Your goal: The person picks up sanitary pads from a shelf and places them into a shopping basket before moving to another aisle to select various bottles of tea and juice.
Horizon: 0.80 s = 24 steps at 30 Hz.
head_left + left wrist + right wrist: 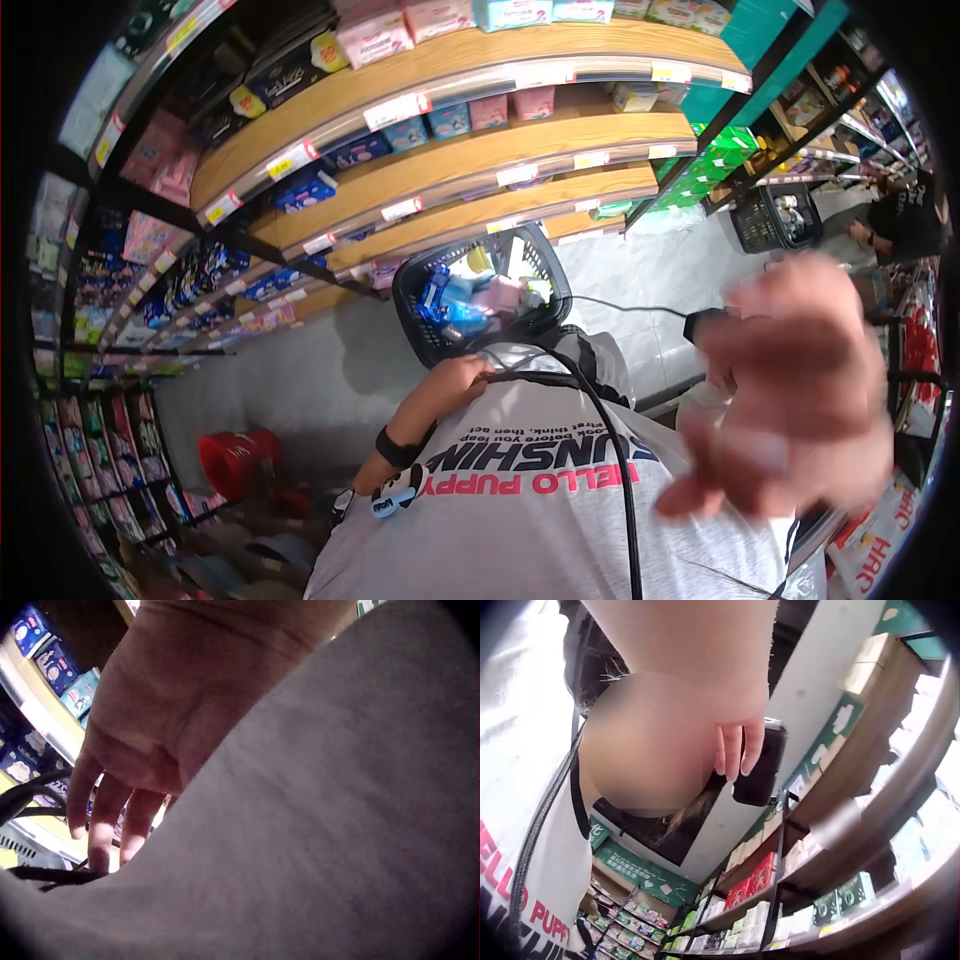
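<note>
My left hand [455, 383] rests against the front of the white printed shirt [560, 520], beside a black cable [590, 390]. Its fingers [109, 817] hang loosely downward in the left wrist view, with part of the hand hidden behind the shirt. Raised close to the head camera, my right hand [790, 400] shows large and blurred. The right wrist view has its straight fingers [733, 750] at the edge of a dark, rounded rectangular device [761, 769] beside the head. A black shopping basket [480, 345], filled with packaged goods, stands on the floor in front of me.
Wooden shelves [470, 180] with boxed packs curve around the front and left. A red bucket [240, 465] is on the floor at left. Another dark basket [775, 218] and a person in black [905, 215] are at the right, near green boxes [710, 165].
</note>
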### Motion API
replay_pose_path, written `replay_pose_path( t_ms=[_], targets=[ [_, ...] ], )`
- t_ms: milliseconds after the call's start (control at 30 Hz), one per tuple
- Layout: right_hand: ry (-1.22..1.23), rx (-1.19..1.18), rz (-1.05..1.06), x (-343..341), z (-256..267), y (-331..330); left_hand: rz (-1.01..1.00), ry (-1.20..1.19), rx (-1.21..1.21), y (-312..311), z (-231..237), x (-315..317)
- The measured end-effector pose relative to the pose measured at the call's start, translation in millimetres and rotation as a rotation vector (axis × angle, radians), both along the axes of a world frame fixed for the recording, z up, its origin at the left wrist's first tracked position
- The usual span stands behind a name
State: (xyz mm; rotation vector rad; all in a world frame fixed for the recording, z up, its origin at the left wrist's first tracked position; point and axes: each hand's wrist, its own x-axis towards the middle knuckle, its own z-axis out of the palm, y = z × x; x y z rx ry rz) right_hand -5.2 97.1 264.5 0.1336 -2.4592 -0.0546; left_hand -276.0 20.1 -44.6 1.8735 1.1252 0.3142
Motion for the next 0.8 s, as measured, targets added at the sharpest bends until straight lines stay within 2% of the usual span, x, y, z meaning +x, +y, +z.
replay_pose_path(
  t_ms=[67,167,400,567,700,800],
  targets=[
    [-0.146,0.065,-0.051,0.6,4.8,-15.6,-0.053,0.016,-0.02,2.3,-0.2,1.7],
    [-0.22,0.12,-0.145,5.6,0.8,-33.7,-0.169,0.043,-0.003,15.3,-6.9,8.0],
    [-0.209,0.192,-0.229,-7.5,6.0,-35.8,-0.253,0.031,0.033,20.0,-15.3,15.8],
    [-0.185,0.231,-0.207,-44.7,13.7,-26.6,-0.256,0.012,0.02,18.3,-1.5,20.4],
    [-0.186,0.255,-0.173,-76.7,16.6,-21.2,-0.283,-0.055,0.032,15.7,-9.0,19.5],
    [-0.185,0.26,-0.162,-92.1,15.3,-19.6,-0.261,0.003,-0.035,11.9,-12.3,23.6]
  ],
)
